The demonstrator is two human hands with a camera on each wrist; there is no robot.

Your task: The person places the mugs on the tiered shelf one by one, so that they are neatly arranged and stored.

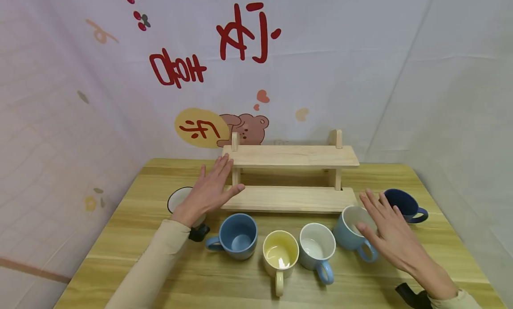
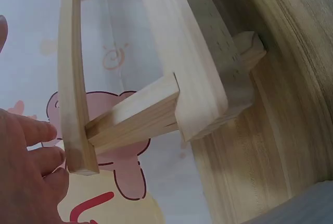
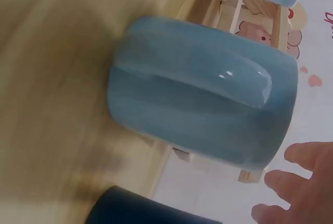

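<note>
A two-tier wooden shelf (image 1: 290, 156) stands at the back of the table. My left hand (image 1: 208, 191) is spread with straight fingers at its left end, fingertips by the upper board; whether they touch it I cannot tell. Beneath that forearm a white mug with a dark rim (image 1: 177, 199) is partly hidden. My right hand (image 1: 394, 235) hovers, fingers extended, beside a light blue mug (image 1: 345, 233), partly covering it. Behind that hand sits a navy mug (image 1: 402, 203). In the right wrist view, the fingertips (image 3: 283, 182) appear near the light blue mug's (image 3: 203, 94) rim, holding nothing.
A medium blue mug (image 1: 239, 246), a yellow mug (image 1: 279, 258) and a smaller light blue mug with a white inside (image 1: 314, 249) stand upright in front of the shelf. A printed cloth (image 1: 328, 68) hangs behind the wooden table (image 1: 132, 237).
</note>
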